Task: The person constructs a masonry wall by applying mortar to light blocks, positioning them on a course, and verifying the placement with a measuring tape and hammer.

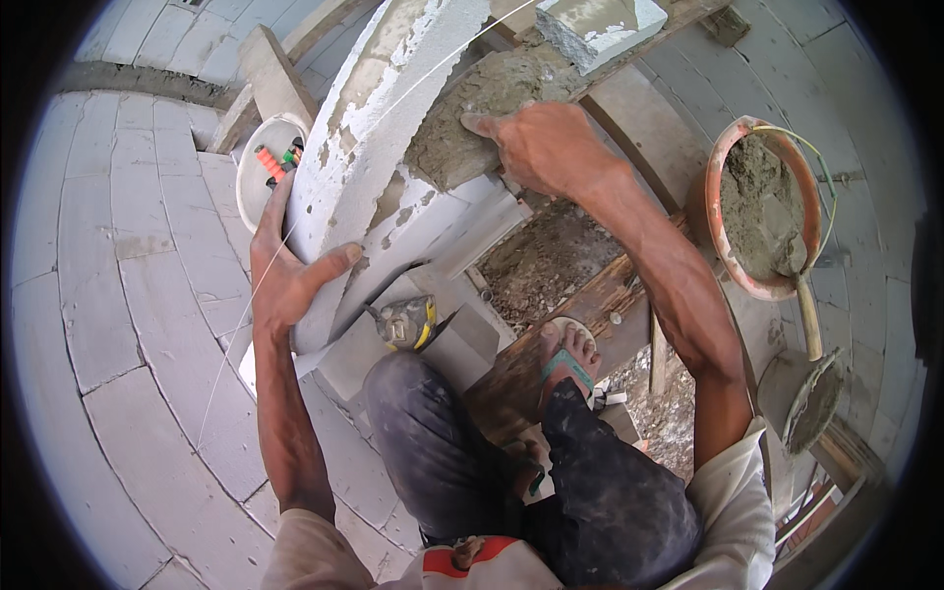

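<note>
My left hand [283, 270] grips the near end of a long white block [369, 118], fingers along its left side and thumb on its right face. This block is tilted and patched with grey mortar. My right hand [556, 147] rests against a bed of wet mortar [462, 147] right of the block. One digit is stretched out onto the mortar; the other fingers are bent and partly hidden, and no tool shows in them. A thin white string [433, 69] runs across the block and past my left hand.
A mortar-filled bucket [710, 211] with a trowel handle [808, 320] stands at right. A white bucket [248, 182] holding orange-handled items is beside the block. Another block piece [600, 25] lies at the far end. A tape measure [405, 323] sits by my knee; a wooden plank [521, 379] is under my foot.
</note>
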Demonstrator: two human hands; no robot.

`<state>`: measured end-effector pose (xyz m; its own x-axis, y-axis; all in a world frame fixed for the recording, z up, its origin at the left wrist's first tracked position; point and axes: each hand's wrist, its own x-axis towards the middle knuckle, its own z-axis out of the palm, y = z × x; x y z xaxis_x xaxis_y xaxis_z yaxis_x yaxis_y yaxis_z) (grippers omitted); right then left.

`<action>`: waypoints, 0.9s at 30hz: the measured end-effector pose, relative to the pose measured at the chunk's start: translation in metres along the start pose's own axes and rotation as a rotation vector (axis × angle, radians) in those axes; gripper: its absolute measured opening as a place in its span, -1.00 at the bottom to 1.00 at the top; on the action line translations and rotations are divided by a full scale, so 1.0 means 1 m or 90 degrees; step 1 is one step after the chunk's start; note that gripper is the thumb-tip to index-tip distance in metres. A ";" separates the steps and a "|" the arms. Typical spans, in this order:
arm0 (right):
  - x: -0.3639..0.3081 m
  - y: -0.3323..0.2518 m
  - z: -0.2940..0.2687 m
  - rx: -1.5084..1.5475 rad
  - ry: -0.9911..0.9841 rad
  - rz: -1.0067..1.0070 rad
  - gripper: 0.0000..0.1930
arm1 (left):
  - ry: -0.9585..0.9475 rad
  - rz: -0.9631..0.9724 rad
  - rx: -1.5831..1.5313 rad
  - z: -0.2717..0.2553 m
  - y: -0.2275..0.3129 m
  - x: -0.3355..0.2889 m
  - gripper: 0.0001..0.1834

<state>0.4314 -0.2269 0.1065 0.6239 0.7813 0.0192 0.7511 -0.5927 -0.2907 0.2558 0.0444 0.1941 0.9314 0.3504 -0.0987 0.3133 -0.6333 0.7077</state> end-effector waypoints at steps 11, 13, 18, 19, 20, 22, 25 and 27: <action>0.026 -0.018 0.009 0.015 0.074 -0.058 -0.79 | -0.002 0.021 0.019 -0.001 -0.002 0.003 0.32; 0.033 -0.019 0.012 0.023 0.139 -0.036 -0.80 | -0.003 0.035 0.025 0.000 -0.002 0.003 0.32; 0.052 -0.026 0.002 0.021 0.078 -0.030 -0.79 | 0.001 0.030 0.023 0.000 0.005 0.001 0.31; 0.054 -0.026 -0.002 0.002 0.051 -0.031 -0.78 | 0.008 0.027 0.024 0.000 0.006 0.001 0.31; 0.056 -0.025 -0.007 0.000 0.051 -0.030 -0.78 | 0.015 0.024 0.025 0.000 0.006 0.001 0.30; 0.057 -0.023 -0.013 0.017 0.032 -0.047 -0.84 | 0.014 0.016 0.014 -0.001 0.006 0.001 0.30; 0.052 -0.021 -0.013 0.040 0.072 -0.050 -0.83 | 0.018 0.012 0.003 -0.002 0.005 0.001 0.30; 0.052 -0.034 -0.007 0.037 0.082 -0.019 -0.83 | 0.025 0.014 0.006 -0.005 0.005 -0.001 0.30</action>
<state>0.4400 -0.1678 0.1239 0.6274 0.7640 0.1505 0.7580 -0.5550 -0.3428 0.2559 0.0447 0.2011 0.9300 0.3633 -0.0559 0.2952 -0.6476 0.7025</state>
